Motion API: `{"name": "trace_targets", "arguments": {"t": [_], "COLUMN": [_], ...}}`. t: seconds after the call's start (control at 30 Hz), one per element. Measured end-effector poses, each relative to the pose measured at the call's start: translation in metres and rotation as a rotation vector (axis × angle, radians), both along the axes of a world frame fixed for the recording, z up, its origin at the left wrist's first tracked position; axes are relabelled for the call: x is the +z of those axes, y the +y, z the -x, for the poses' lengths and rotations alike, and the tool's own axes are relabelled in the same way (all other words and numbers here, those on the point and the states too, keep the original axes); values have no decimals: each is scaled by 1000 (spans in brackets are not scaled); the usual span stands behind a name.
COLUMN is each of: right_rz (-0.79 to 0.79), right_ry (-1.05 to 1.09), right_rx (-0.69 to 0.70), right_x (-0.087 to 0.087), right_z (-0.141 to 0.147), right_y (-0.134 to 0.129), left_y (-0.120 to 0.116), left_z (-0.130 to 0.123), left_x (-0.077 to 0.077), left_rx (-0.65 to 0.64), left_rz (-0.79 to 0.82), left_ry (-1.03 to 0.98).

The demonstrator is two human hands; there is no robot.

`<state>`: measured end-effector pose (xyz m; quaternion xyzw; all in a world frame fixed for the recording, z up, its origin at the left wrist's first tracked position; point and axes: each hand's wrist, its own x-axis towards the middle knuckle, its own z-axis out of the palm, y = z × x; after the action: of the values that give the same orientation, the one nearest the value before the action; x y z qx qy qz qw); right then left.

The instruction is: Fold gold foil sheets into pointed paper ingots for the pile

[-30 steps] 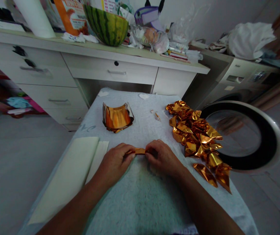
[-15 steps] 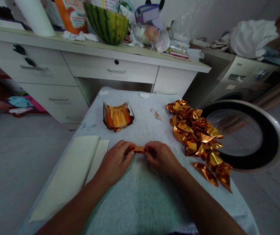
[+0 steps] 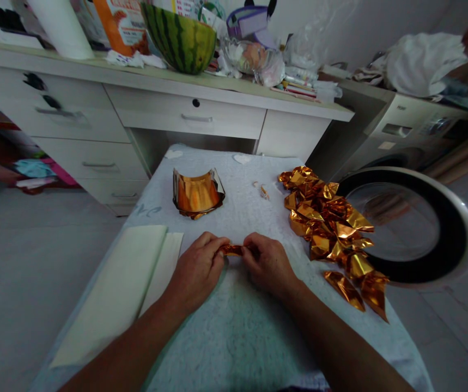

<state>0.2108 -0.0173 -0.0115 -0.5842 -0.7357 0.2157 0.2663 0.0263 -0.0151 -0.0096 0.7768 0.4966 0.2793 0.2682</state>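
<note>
Between my hands runs a narrow folded strip of shiny copper-gold foil paper, just above the cloth. My left hand pinches its left end between thumb and fingers. The right end is pinched by my right hand, which covers that end. Beyond my hands a stack of curved gold foil sheets stands on the table. To the right lies a heap of folded gold foil pieces, with two of them nearer me at its lower end.
A pale cloth covers the table. Folded cream paper lies along its left side, and small scraps rest near the middle. Behind is a white counter with drawers, bearing a cut watermelon. An open washing machine door adjoins the right edge.
The foil strip between my hands looks darker and more tilted or turned over. My hands have shifted only slightly, both still gripping its ends.
</note>
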Motion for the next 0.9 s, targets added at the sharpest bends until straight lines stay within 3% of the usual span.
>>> {"name": "trace_targets", "arguments": {"t": [0.33,0.9], "right_rz": [-48,17], "right_ry": [56,23], "right_rx": [62,99], "right_x": [-1,3], "right_z": [-1,-1], "right_y": [-1,-2], "left_y": [0,0], "left_z": [1,1], "left_x": [1,-5], "left_rx": [41,47], "left_rz": [-21,-29], "left_ry": [75,101]}}
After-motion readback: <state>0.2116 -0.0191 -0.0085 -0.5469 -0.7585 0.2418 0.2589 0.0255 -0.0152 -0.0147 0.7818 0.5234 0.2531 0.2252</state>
